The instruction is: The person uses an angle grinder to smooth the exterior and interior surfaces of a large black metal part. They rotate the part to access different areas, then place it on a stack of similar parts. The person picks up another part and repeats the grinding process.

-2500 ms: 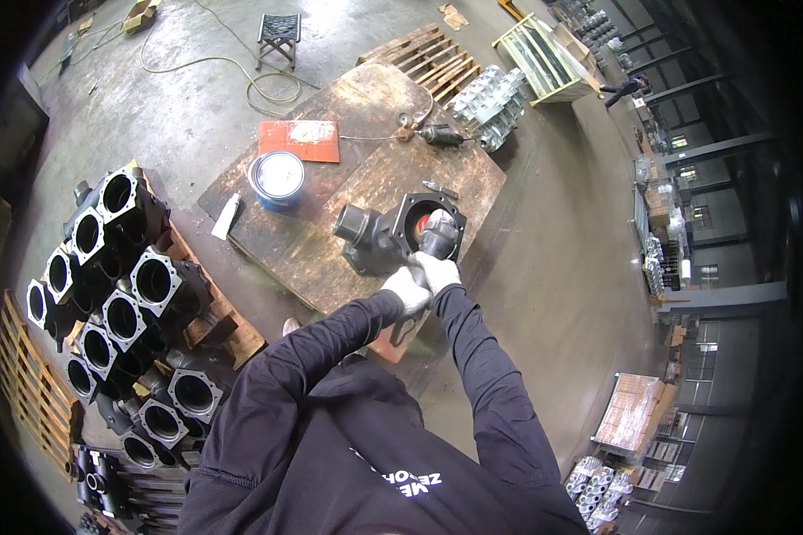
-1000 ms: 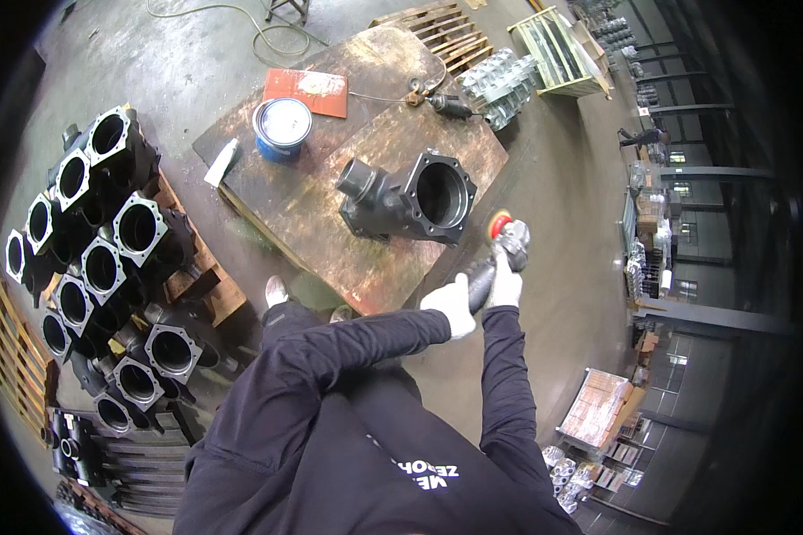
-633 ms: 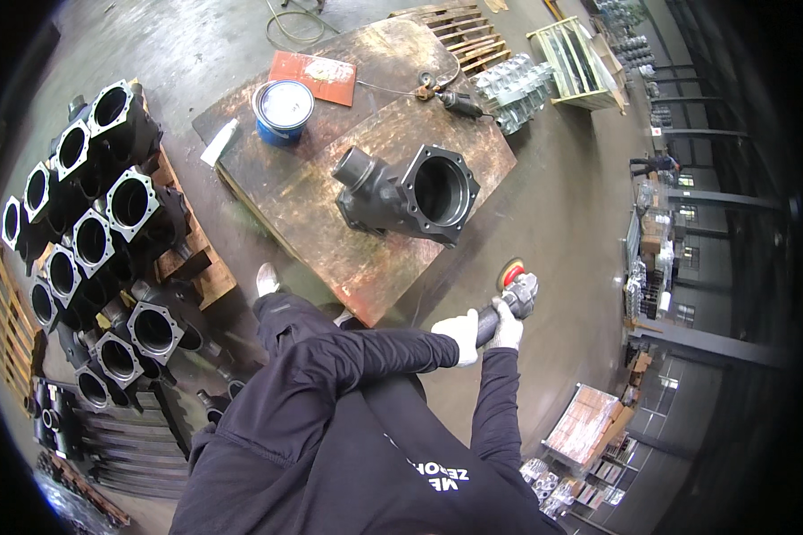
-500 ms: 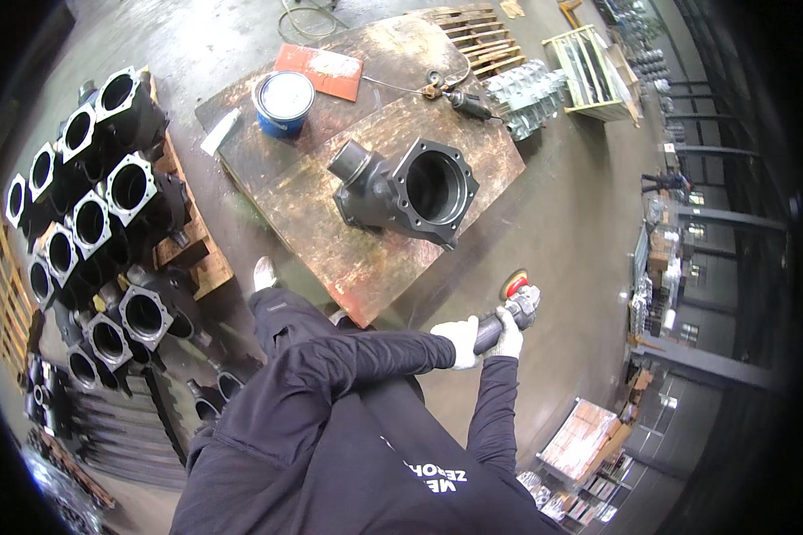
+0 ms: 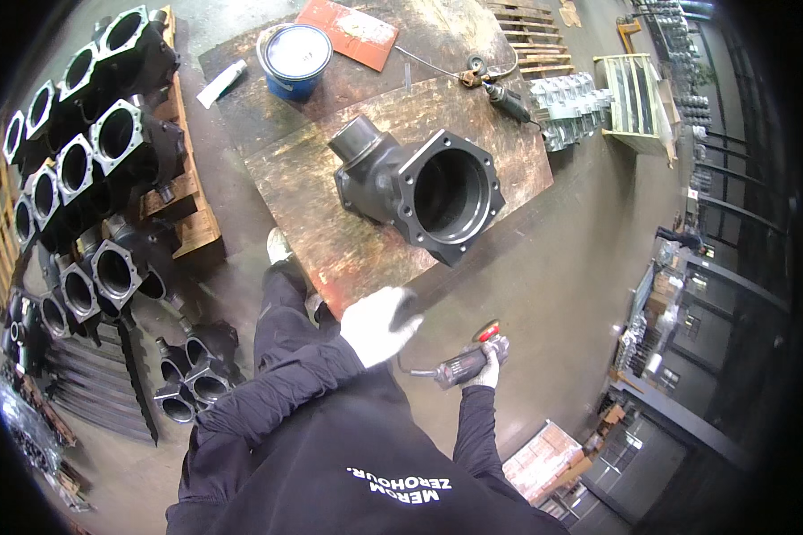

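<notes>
My right hand [image 5: 486, 370], in a white glove, is closed round an angle grinder [image 5: 462, 366] with a red disc at its head, held out over the floor to the right of my body. A cable runs from the tool's rear end. My white-gloved left hand [image 5: 376, 326] is away from the tool, at the near corner of the worktable [image 5: 321, 272]. It holds nothing, and its fingers are apart, slightly smeared by motion. Beyond it a black cast metal housing [image 5: 388, 187] lies on the table, its wide bolt-holed flange facing up toward the right.
A blue paint can [image 5: 299, 67], a white tube [image 5: 221, 84] and a red plate [image 5: 352, 31] lie at the table's far side. A second power tool [image 5: 509, 102] rests near the right edge. Similar black castings [image 5: 107, 152] stand in rows at the left by a pallet [image 5: 196, 218].
My left hand has let go of the grinder and moved left toward the table corner. My right hand has lowered the grinder and brought it a little left. The view has shifted.
</notes>
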A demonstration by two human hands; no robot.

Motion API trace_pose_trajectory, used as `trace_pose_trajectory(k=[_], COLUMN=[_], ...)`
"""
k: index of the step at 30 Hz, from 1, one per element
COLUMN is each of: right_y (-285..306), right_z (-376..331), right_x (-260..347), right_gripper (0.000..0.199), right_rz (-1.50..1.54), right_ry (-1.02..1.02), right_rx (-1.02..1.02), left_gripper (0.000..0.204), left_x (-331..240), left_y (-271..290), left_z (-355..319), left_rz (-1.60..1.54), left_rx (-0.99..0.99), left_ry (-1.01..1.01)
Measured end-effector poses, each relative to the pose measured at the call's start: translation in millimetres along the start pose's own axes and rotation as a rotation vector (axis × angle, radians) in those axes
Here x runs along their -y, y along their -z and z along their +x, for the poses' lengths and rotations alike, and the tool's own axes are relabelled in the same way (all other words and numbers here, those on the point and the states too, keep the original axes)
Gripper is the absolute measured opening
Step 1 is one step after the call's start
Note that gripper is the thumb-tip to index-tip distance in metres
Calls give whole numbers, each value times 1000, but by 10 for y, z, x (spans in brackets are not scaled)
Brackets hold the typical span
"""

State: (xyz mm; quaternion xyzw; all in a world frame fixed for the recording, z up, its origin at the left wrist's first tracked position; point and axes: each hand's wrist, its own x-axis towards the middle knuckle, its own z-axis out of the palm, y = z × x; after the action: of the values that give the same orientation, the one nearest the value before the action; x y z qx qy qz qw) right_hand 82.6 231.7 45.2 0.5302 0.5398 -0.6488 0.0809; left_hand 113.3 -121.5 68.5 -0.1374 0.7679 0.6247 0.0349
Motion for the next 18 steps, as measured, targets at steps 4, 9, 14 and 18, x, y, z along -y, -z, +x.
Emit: trace_pose_trajectory(k=[4, 9, 14, 18], right_y=[-83, -381, -475, -348], right_z=[-223, -542, -634, -519], right_x=[-210, -304, -257, -172], right_gripper=[39, 31, 28, 26], right_rz=[20, 22, -46, -13], right_ry=[-32, 17, 71, 90], right_rx=[-65, -183, -237, -252], left_gripper=[30, 28, 26, 26], left_x=[195, 413, 521, 472], left_y=[240, 517, 727, 812], left_z=[138, 268, 337, 403], left_rz=[58, -3, -42, -5], left_rx=[-32, -40, -95, -64], left_ry=[-204, -198, -226, -296])
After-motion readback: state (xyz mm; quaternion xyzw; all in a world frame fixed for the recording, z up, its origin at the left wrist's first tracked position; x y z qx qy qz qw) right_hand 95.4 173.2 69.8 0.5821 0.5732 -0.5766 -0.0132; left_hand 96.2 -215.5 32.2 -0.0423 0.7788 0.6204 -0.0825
